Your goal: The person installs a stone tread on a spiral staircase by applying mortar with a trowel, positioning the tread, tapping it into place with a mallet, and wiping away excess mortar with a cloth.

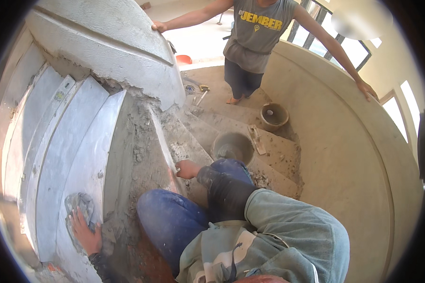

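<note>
My left hand (86,233) lies with its fingers spread on a crumpled grey rag (80,203), against the pale face of a curved stair step (87,155). Whether the rag is cloth or plastic I cannot tell. Rough wet mortar (115,188) runs along the step's near edge, just right of that hand. My right hand (188,169) is closed, its curled fingers at a long whitish strip (161,137) along a lower step. What those fingers hold, if anything, is hidden. Both of my knees are bent between the hands.
A mortar bucket (233,147) stands beyond my right knee, with a float (257,139) beside it and a smaller bucket (274,116) behind. A saw (202,94) lies farther off. A co-worker (257,42) stands ahead, hands on both curved walls. A spirit level (63,89) rests on the upper steps.
</note>
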A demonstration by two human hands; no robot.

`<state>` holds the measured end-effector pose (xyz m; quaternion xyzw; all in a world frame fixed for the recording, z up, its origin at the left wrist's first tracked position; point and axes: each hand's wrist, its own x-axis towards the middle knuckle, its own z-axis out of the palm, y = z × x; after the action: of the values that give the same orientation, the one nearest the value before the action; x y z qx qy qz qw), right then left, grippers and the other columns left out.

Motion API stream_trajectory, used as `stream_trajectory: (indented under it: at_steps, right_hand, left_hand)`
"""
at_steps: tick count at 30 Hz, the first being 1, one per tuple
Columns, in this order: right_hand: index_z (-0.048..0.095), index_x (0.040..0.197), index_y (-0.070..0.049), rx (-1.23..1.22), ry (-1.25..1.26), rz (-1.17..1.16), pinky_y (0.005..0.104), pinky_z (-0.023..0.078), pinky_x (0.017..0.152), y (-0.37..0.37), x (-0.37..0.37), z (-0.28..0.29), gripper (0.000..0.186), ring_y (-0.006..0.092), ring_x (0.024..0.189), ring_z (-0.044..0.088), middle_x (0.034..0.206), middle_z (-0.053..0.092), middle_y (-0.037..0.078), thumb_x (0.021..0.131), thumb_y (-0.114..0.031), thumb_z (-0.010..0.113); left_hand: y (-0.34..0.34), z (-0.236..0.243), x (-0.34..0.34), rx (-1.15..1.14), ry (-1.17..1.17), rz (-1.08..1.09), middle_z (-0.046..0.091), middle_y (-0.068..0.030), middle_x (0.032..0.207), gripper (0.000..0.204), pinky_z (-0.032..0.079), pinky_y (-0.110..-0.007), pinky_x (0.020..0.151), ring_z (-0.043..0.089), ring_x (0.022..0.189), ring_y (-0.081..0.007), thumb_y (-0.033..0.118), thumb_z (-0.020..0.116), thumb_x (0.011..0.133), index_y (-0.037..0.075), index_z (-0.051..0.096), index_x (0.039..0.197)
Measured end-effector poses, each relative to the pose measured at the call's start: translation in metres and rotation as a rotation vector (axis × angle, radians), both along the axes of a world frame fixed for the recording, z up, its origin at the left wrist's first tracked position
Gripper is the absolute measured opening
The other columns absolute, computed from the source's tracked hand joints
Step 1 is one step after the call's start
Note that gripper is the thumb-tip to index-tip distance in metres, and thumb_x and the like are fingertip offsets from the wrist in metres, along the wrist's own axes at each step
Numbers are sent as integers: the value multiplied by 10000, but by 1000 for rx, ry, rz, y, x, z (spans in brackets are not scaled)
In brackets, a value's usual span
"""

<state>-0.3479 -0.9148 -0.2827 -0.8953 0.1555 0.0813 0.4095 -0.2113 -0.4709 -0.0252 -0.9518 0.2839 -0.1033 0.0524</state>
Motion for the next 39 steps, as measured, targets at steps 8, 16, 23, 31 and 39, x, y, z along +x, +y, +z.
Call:
stream_trajectory:
  at_steps: [8,16,23,31,39]
  right_hand:
    - [405,1540,-144,503,-308,-129,401,506,949,20,4,37,762,361,1043,667,1178,685,242,855,-268,717]
    - [781,879,-37,176,-61,125,445,524,733,7,3,26,296,334,739,679,748,704,189,786,-314,736]
    - [758,929,-38,14,-8,115,473,533,826,4,6,20,287,394,937,689,954,726,217,764,-261,685]
    - [735,1139,-48,22,75,191,453,511,955,18,19,11,422,391,1089,669,1109,720,221,807,-308,730]
    - [672,1200,60,322,105,5,349,544,694,-10,-5,49,443,225,756,731,958,740,184,876,-235,739]
  left_hand:
    - [13,-7,7,-3,-39,-16,324,-196,1619,916,220,-592,1191,242,1506,-441,442,687,847,166,276,1617]
    - [7,-2,9,10,-17,-7,309,-188,1632,908,202,-600,1195,234,1512,-438,518,656,868,168,281,1617]
    - [6,0,-6,22,-25,53,292,-181,1642,940,171,-626,1196,200,1529,-426,617,591,868,149,274,1619]
    - [24,10,-26,-93,-213,-85,362,-215,1588,783,197,-593,1199,266,1499,-424,430,614,937,60,339,1570]
    - [-35,-71,-157,-503,268,362,651,-249,1253,502,511,-478,903,656,1043,-421,146,540,966,15,503,1449]
